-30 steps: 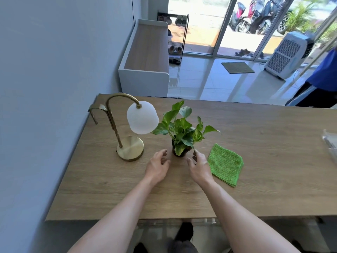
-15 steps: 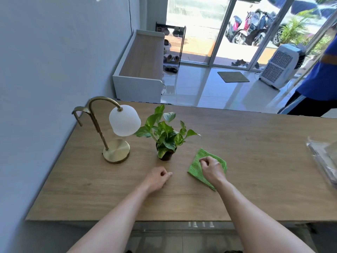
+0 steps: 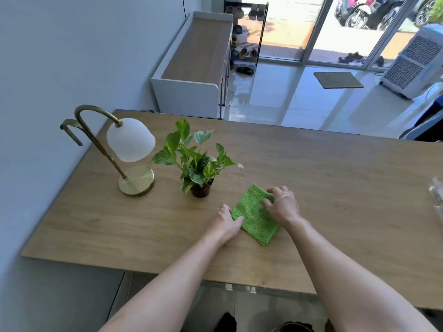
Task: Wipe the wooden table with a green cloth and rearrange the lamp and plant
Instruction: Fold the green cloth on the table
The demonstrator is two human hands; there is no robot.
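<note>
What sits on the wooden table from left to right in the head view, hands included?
Brass lamp → potted plant → left hand → green cloth → right hand → clear plastic item at the right edge. Both hands touch the cloth.

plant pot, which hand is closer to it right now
Left. The left hand sits just in front of the plant pot, touching the cloth's near corner. The right hand lies farther right, gripping the cloth's far edge.
</note>
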